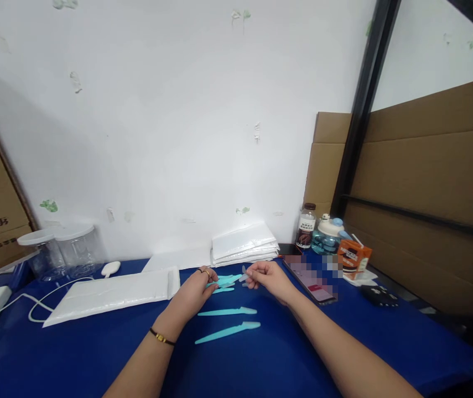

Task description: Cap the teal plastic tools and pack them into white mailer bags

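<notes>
Blue cloth [256, 367] covers the table below a scuffed white wall [170, 121]. Centred on it, a bunch of turquoise sticks [224, 280] sits between the hands, two loose sticks [223, 333] lying apart nearer the wearer. Back upward, the left hand [195, 287] curls its fingers around the bunch's left end; the right hand [266, 278], wrist bent inward, pinches thumb and forefinger on what seems, at this size, a pale tip [243, 277]. Both forearms converge forward. White packet [115, 293] leftward, phone [307, 279] rightward.
</notes>
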Demonstrator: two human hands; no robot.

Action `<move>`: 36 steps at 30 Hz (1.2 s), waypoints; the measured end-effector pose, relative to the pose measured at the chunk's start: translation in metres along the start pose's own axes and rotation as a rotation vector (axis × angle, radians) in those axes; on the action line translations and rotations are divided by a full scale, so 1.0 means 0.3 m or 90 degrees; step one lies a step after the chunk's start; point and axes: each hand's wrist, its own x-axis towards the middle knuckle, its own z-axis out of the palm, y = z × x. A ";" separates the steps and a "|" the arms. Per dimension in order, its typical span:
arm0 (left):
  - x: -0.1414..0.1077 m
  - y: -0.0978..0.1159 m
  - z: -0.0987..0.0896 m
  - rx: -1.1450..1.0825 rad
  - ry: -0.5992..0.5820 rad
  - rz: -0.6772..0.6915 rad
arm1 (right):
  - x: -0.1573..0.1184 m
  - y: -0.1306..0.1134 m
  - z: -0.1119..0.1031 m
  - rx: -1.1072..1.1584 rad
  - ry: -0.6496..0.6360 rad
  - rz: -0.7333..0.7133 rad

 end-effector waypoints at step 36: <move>-0.002 -0.042 -0.005 0.227 -0.067 -0.073 | -0.017 -0.014 -0.019 -0.739 -0.076 -0.184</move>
